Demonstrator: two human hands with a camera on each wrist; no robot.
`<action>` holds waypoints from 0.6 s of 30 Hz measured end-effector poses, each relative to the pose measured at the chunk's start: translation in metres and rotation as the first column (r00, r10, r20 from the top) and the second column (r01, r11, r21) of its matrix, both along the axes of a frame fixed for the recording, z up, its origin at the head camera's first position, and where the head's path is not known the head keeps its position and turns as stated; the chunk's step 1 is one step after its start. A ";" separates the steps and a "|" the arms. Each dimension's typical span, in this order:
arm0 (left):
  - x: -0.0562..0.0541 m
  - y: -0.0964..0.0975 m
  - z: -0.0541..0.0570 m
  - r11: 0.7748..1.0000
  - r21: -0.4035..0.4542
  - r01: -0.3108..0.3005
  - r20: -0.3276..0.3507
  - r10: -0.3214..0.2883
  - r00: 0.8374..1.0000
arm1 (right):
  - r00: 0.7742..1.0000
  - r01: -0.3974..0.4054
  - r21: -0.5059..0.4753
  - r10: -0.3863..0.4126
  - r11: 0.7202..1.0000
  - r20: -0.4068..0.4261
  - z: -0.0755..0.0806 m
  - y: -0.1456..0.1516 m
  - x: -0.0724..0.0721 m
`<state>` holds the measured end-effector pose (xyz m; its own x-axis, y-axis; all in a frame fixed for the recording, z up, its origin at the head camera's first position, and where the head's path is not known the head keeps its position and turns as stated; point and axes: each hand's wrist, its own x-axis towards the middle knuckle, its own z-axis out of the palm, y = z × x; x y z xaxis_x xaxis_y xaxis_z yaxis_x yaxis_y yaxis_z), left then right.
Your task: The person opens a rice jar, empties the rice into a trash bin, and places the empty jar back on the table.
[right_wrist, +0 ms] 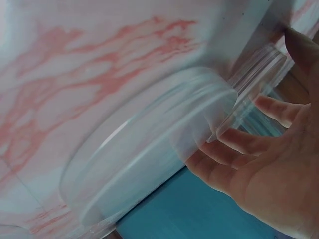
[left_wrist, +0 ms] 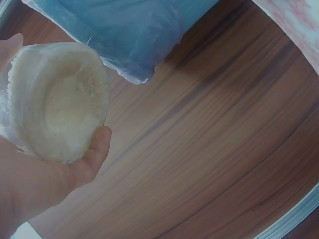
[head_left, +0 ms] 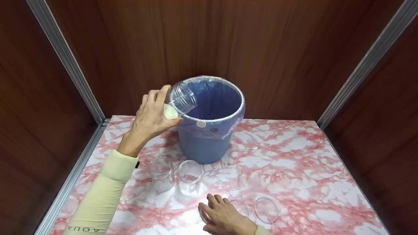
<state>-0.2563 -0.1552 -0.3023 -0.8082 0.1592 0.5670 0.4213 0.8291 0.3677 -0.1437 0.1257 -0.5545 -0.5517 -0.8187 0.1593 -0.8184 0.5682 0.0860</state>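
Note:
My left hand (head_left: 152, 112) grips a clear jar (head_left: 183, 96) tipped on its side, its mouth over the left rim of the blue bin (head_left: 204, 143). A pale cream, grainy mass (left_wrist: 65, 102) shows through the jar's base in the left wrist view, with fingers and thumb around the wall. Low in the head view, my right hand (head_left: 225, 213) rests with spread, slightly bent fingers over a clear round lid (right_wrist: 259, 82). Fingertips are at this lid's edge in the right wrist view. Beside it lies another clear lid (right_wrist: 149, 144).
Two clear jars (head_left: 161, 174) stand upright in front of the bin. Another transparent lid (head_left: 266, 210) lies right of my right hand on the pink-marbled table (head_left: 294, 169). A clear liner (head_left: 235, 125) hangs over the bin's rim. Brown wood-grain walls (head_left: 277, 58) enclose the back and sides.

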 end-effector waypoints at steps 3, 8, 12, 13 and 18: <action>-0.002 -0.001 0.004 0.999 -0.036 0.001 0.003 0.000 1.000 | 1.000 0.008 0.023 -0.008 1.000 0.029 0.001 0.000 0.000; -0.005 -0.001 0.008 0.997 -0.077 -0.014 0.000 0.014 1.000 | 1.000 -0.004 0.008 0.004 1.000 0.001 0.000 0.001 -0.001; -0.007 -0.002 0.010 0.993 -0.118 -0.015 -0.041 0.010 0.999 | 1.000 -0.019 -0.032 0.019 0.999 -0.012 -0.001 -0.001 -0.001; -0.007 -0.002 0.011 0.991 -0.133 -0.015 -0.053 0.008 0.999 | 1.000 -0.022 -0.044 0.022 0.999 -0.011 -0.001 -0.001 -0.001; -0.010 -0.001 0.013 0.982 -0.186 -0.018 -0.075 0.005 0.997 | 0.999 -0.032 -0.075 0.031 0.997 -0.013 -0.001 -0.001 -0.001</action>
